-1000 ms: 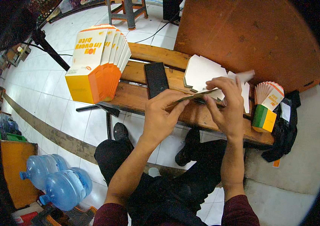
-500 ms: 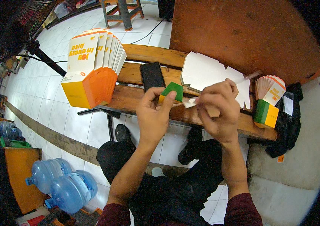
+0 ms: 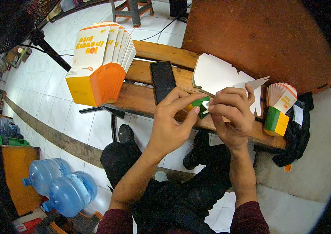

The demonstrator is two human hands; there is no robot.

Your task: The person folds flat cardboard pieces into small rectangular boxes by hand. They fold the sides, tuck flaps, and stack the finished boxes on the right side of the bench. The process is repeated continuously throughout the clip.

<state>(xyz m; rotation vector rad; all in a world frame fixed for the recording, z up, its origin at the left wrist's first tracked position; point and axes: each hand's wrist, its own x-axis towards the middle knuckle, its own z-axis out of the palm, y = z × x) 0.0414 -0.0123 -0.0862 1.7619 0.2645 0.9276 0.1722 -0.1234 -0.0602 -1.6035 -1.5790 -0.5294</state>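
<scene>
My left hand [image 3: 170, 126] pinches a small green and yellow paper carton [image 3: 201, 104] between thumb and fingers, above the bench's front edge. Close on its right, my right hand [image 3: 231, 119] is closed, fingers curled, at a small curled white piece [image 3: 206, 105] on the carton's edge. A pointed white strip [image 3: 258, 82] sticks out behind the right hand; whether it joins the white piece is hidden by the fingers. Beyond the right hand lies a stack of flat white card blanks [image 3: 212, 74] on the bench.
On the slatted wooden bench [image 3: 138, 95] lie a black phone [image 3: 162, 80], fanned orange and white cartons [image 3: 95, 50] at left, and smaller nested cartons [image 3: 276, 119] at right. A brown board [image 3: 251, 35] stands behind. Blue water jugs [image 3: 72, 193] lie at lower left.
The carton has turned and moved right, with my left hand, toward my right hand. My right hand's fingers have come up against its edge. The view has shifted slightly.
</scene>
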